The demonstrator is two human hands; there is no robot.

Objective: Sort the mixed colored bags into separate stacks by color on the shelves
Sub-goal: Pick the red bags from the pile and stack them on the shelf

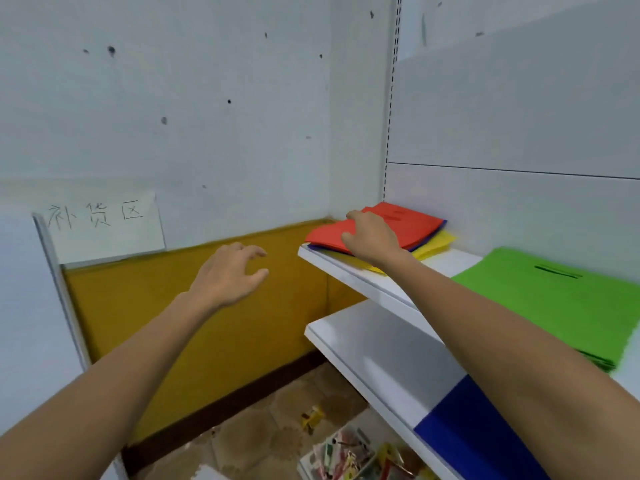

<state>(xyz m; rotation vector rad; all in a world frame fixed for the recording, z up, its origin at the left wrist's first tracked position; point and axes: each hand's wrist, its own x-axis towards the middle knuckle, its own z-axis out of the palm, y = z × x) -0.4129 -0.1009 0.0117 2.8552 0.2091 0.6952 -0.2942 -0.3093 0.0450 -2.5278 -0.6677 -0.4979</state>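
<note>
A mixed pile lies at the far left end of the upper white shelf (349,277): red bags (412,221) on top, a blue bag edge and yellow bags (434,245) under them. My right hand (369,237) rests on the red bags at the pile's front edge, fingers curled over the top one. A stack of green bags (568,299) sits further right on the same shelf. A blue bag (474,431) lies on the lower shelf (367,351). My left hand (232,271) hovers in the air left of the shelves, fingers loosely spread, holding nothing.
A white wall with a handwritten paper sign (104,223) and a yellow lower band (214,323) stands to the left. On the floor below the shelves lies a box of small colourful packets (349,455). A slotted shelf upright (391,98) rises behind the pile.
</note>
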